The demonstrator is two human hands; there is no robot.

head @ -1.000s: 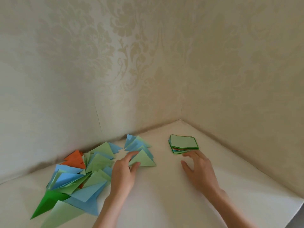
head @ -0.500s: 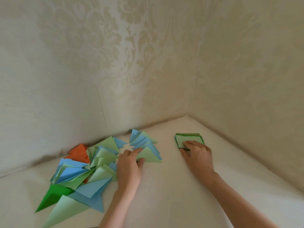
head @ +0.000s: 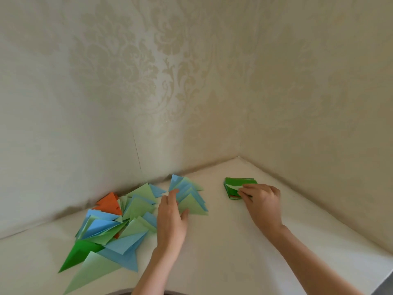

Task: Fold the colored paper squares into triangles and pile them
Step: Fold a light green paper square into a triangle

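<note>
Head view: patterned cream wallpaper (head: 148,81) walls in the white bench (head: 223,241) corner. A loose heap of blue, green and orange folded paper triangles (head: 110,226) sprawls left. The left hand (head: 171,218) rests on a light-green folded triangle (head: 191,206), fingers straight. Far right, the right hand (head: 262,201) fingers (head: 244,191) pinch the top sheet of the green paper square stack (head: 232,186), lifting it.

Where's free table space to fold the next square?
Free: bare table between left hand and right hand, running toward the camera. Crowded: folded triangles cover the left; the square stack sits near the corner.
</note>
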